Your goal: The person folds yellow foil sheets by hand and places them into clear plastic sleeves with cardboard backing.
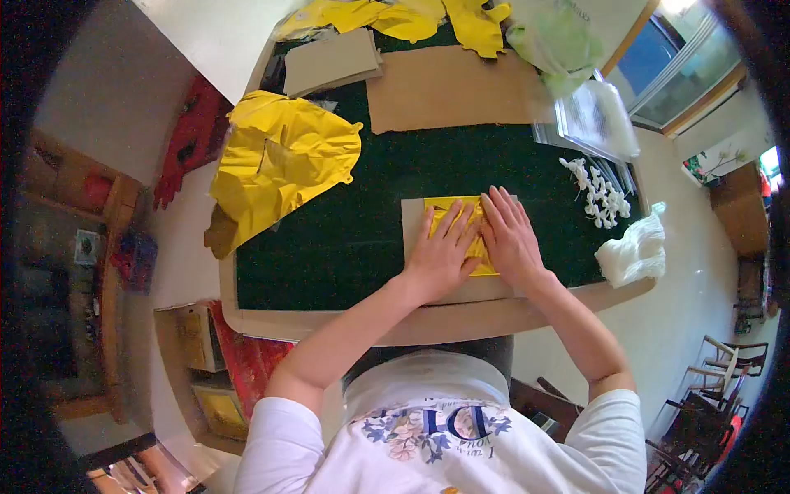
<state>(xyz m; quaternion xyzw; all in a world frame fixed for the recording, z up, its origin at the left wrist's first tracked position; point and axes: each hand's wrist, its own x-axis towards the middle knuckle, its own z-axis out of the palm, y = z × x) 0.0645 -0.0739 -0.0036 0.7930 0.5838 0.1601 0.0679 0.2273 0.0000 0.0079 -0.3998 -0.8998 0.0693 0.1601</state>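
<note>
On the dark green table mat, a folded yellow sheet (487, 262) lies on a piece of cardboard (413, 224) near the table's front edge. My left hand (443, 253) rests flat on the left part of the yellow sheet, fingers spread and pointing away from me. My right hand (512, 240) lies flat over the right side of the sheet and cardboard, its fingers stretched out. Both palms face down and cover much of the sheet. A large crumpled yellow foil piece (284, 160) lies to the left.
Stacked grey cards (329, 62), a brown cardboard sheet (453, 86) and more yellow foil (477, 29) lie at the back. On the right are clear plastic bags (597, 119), several white clips (594, 191) and a white plastic bundle (634, 251).
</note>
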